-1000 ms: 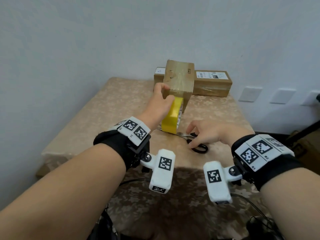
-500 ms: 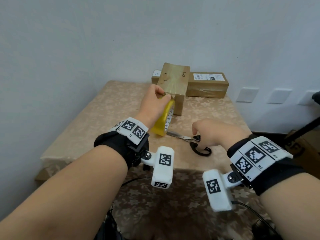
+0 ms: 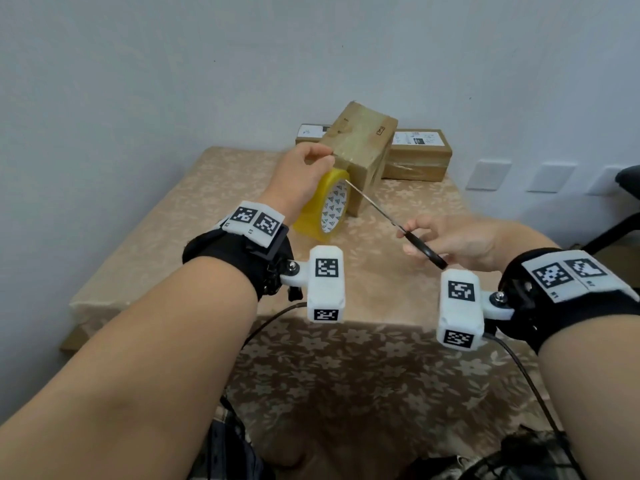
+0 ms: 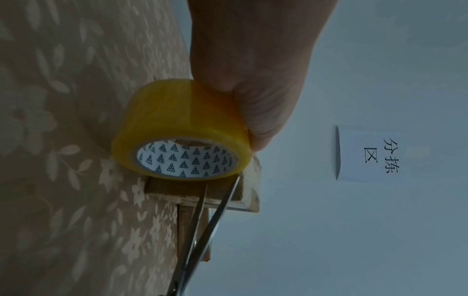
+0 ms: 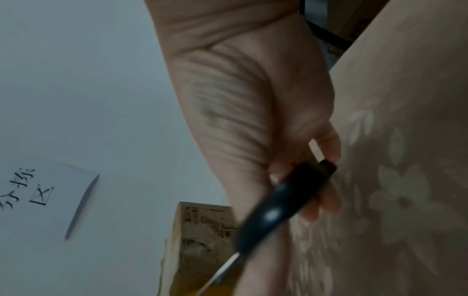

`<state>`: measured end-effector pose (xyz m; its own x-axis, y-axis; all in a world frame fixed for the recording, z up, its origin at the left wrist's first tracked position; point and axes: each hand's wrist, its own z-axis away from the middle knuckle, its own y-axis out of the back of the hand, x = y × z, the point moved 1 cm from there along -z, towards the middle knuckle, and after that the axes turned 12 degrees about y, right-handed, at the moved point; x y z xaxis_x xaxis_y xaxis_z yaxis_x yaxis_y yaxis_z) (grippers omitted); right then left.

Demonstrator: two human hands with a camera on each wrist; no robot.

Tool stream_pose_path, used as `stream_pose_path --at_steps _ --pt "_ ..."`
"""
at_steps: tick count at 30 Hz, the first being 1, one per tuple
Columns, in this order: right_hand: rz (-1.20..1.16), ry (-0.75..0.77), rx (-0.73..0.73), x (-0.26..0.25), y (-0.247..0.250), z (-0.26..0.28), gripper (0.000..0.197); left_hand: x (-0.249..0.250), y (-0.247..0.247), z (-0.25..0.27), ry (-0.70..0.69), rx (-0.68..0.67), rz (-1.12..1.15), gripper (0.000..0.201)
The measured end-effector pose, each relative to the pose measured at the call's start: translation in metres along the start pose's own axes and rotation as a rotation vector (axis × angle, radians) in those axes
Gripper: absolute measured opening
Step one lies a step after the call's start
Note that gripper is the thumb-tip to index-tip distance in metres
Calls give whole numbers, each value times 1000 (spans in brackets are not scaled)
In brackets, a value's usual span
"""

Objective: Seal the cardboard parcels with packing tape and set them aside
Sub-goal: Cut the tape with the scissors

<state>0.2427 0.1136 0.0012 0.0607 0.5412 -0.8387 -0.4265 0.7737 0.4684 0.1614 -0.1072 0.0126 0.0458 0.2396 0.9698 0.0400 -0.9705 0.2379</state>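
Left hand (image 3: 301, 174) curls round the yellow tape roll (image 3: 325, 206), holding it on edge against the near face of the cardboard parcel (image 3: 363, 147), with fingertips at the parcel's upper near edge. In the left wrist view the same hand (image 4: 255, 80) wraps the roll (image 4: 182, 128) from above, and the roll's white core, printed with small triangles, faces the camera.

Right hand (image 3: 460, 240) grips the black handles of the scissors (image 3: 412, 237), fingers curled through and round them. The blades reach from this hand toward the parcel, and their tips lie at the roll's upper side, just beside the parcel's near face. Seen from the left wrist, the two blades (image 4: 207, 220) stand slightly parted, their points just below the roll. In the right wrist view the hand (image 5: 253, 120) closes on the dark handle (image 5: 281, 206), blurred.

The parcel stands on the bench (image 3: 173, 216), tilted, its top face glossy. Whether tape runs from the roll to the parcel cannot be told. Behind the parcel, against the wall, lies a longer cardboard box (image 3: 419, 154) with white labels on top; both cartons are closed, so their contents are hidden. A floral cloth covers the bench. On the wall above the parcel hangs a white paper sign (image 4: 367, 154) with printed characters.
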Motion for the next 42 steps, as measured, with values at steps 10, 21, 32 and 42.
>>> stream_pose_path --at_steps 10,21,32,42 --pt "10 114 62 -5 6 -1 60 -1 12 2 2 -29 -82 21" --pt "123 172 155 -38 0 -2 41 1 9 10 4 -80 -111 21" --pt "68 210 111 -39 -5 -7 48 1 9 16 235 -85 -166 12" --pt "88 196 111 -40 -8 -13 27 3 19 23 299 -92 -92 14"
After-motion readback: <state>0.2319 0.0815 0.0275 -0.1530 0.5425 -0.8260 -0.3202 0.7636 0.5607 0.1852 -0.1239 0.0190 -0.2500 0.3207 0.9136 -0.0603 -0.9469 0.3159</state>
